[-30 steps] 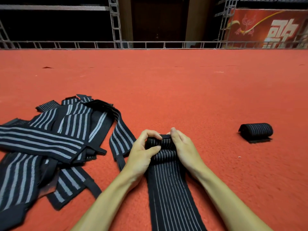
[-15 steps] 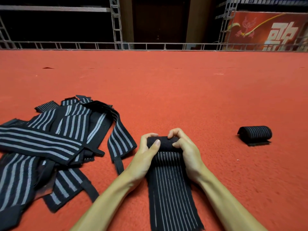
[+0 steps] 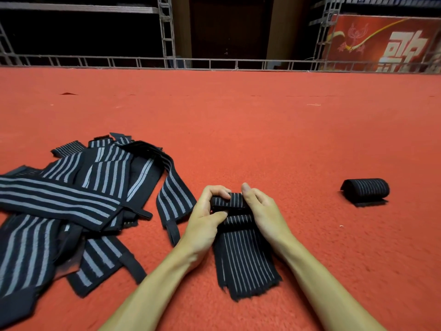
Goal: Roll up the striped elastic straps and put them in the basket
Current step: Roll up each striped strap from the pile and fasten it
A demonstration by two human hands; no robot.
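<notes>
Head view, L hand (image 3: 204,223), R hand (image 3: 267,213) grip part-rolled strap (image 3: 245,259), strap pile (image 3: 78,187) left, finished roll (image 3: 366,189) right

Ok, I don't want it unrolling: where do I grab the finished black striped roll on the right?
From above, span the black grey-striped fabric roll across its curved body, trapping the loose tail at its near edge; it lies on its side.

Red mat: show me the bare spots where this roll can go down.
Bare mat between the right hand and the finished roll, and the whole stretch beyond up to the railing. Crowded left: the pile of loose straps lies close to the left hand.
</notes>
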